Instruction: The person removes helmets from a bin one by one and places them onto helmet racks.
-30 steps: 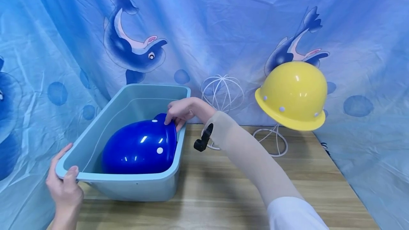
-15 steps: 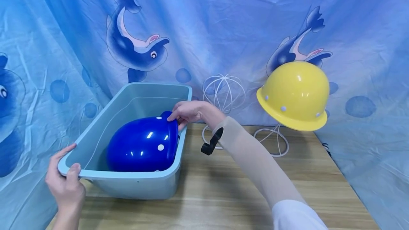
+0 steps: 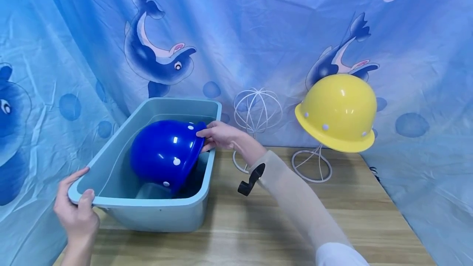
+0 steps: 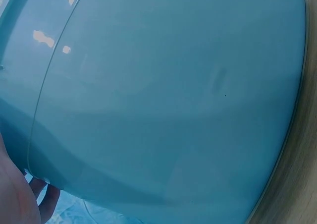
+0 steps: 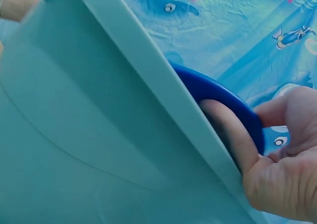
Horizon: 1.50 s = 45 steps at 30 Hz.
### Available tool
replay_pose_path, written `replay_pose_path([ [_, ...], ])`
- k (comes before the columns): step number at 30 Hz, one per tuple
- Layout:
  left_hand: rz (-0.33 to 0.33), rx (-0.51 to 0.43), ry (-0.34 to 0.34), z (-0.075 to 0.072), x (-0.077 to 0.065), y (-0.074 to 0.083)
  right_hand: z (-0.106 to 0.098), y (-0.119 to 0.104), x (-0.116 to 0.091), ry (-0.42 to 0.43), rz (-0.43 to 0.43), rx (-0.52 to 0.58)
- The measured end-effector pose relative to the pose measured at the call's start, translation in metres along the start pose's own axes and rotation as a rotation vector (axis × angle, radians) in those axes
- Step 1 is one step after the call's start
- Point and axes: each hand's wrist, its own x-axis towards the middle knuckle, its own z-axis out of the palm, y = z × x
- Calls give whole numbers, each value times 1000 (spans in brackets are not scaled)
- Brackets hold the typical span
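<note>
Helmet (image 3: pixel 160 149) raised, glossy blue, studded, right hand (image 3: pixel 223 135) pinching brim (image 3: pixel 187 162), left hand (image 3: pixel 76 212) gripping tub (image 3: pixel 155 218)

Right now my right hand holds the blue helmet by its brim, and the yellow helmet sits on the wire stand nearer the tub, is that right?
Not quite: in the head view, the yellow helmet sits on the farther wire stand; the nearer stand, beside the tub, is bare. Your right hand holds the blue helmet by its brim.

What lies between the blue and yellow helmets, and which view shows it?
The head view shows the tub's rim, the right hand and arm, and a bare wire stand between the blue helmet and the yellow helmet.
</note>
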Motion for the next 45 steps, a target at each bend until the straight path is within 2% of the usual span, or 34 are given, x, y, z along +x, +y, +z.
replay_pose_path([
  [4, -3, -47, 5, 0, -1, -3, 4, 11, -4, 65, -59, 158],
  [8, -19, -19, 9, -3, -1, -2, 11, 19, -11, 98, -88, 350],
  [11, -35, -19, 4, -2, -1, -1, 16, 22, -17, 99, -124, 446],
  [16, -21, -111, 23, 0, 2, 0, 24, 24, -24, 57, -212, 467],
  [18, -12, -89, 29, -3, 4, 2, 29, 24, -26, 42, -244, 466],
  [23, -50, 31, 14, -7, 2, 4, 37, 23, -28, 34, -362, 532],
  [27, -70, 42, 13, -4, 0, 3, 38, 20, -30, 68, -422, 583],
  [37, 8, -123, 18, 2, 5, 0, 29, 9, -40, 106, -570, 583],
  [45, 0, -113, 39, 5, 0, -2, 15, 2, -54, 155, -619, 569],
])
